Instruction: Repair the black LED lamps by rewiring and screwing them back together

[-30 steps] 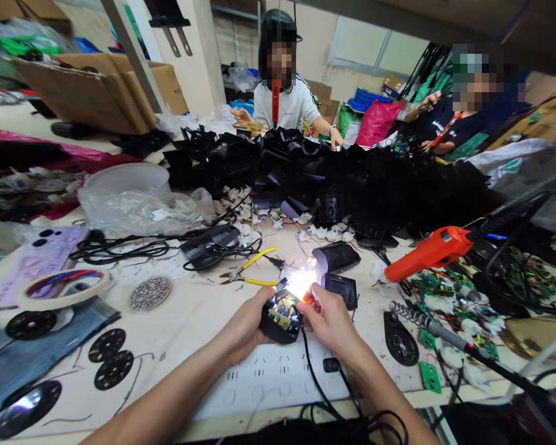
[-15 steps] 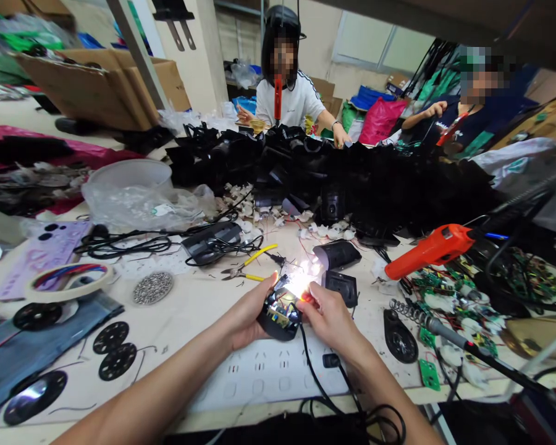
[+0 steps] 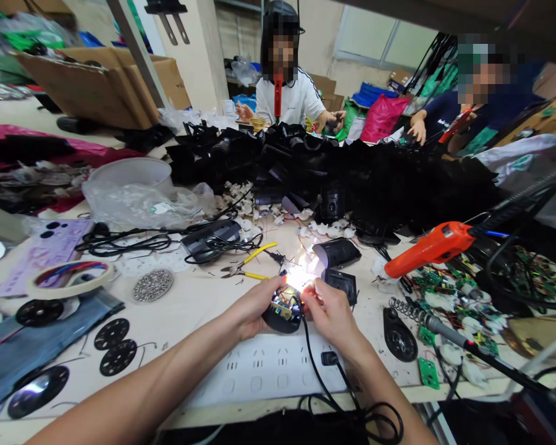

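Note:
My left hand (image 3: 261, 309) is closed around the left side of a black-cased lamp (image 3: 282, 313). The casing is open, with a circuit board and thin wires showing. A very bright white light glows at its far end and washes out detail there. The fingers of my right hand (image 3: 327, 308) are pinched on the lamp's right edge; glare hides part of the grip. A black cord hangs from the lamp over a white power strip (image 3: 241, 369) just below. Yellow-handled cutting pliers (image 3: 248, 266) lie beyond my left hand. Two black casing parts (image 3: 337, 253) lie past the light.
An orange electric screwdriver (image 3: 429, 248) hangs at right, near a soldering iron in its coiled stand (image 3: 445, 330) and green circuit boards (image 3: 429, 372). A dish of screws (image 3: 152, 285) and a tape roll (image 3: 69, 279) are left. Black casings (image 3: 278, 154) pile up ahead; two people sit beyond.
Both hands and the lamp have shifted slightly, the lamp tilting so more of its circuit board shows. The co-worker opposite now raises a dark part; the other's hand has lowered toward the pile.

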`<state>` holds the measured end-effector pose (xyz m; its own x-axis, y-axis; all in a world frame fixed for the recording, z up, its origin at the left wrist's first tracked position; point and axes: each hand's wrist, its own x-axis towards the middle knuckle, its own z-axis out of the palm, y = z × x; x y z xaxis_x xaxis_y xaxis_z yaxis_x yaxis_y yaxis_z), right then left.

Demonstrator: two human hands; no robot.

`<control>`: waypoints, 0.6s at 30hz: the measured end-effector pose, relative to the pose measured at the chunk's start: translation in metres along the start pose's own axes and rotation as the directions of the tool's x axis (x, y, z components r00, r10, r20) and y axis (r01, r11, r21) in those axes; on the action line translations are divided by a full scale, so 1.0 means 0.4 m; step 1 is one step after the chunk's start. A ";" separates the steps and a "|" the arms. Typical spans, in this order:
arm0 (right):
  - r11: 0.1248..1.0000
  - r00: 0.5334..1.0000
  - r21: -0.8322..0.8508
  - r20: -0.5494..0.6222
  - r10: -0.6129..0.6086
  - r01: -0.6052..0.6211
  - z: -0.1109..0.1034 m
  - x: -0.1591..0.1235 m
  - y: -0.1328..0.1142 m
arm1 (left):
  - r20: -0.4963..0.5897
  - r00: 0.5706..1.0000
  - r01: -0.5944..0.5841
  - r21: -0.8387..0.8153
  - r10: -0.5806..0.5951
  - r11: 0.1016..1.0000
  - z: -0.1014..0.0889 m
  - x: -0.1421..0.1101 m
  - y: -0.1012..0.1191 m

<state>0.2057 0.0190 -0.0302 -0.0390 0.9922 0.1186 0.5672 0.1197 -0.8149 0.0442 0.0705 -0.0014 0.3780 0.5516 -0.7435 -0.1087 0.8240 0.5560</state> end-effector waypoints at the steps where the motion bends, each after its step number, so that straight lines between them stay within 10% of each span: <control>1: 1.000 1.000 0.007 0.002 -0.001 0.001 -0.001 0.000 0.001 | -0.008 1.000 0.009 -0.001 -0.009 1.000 0.001 0.000 0.000; 18: 0.970 0.972 -0.078 0.050 -0.228 0.232 -0.004 0.001 0.003 | -0.079 0.996 0.026 -0.050 -0.029 0.998 -0.004 0.000 -0.012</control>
<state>0.2077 0.0196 -0.0305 -0.2082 0.9392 0.2730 0.6049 0.3430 -0.7187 0.0434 0.0668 -0.0047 0.3070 0.5356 -0.7867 -0.1446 0.8433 0.5177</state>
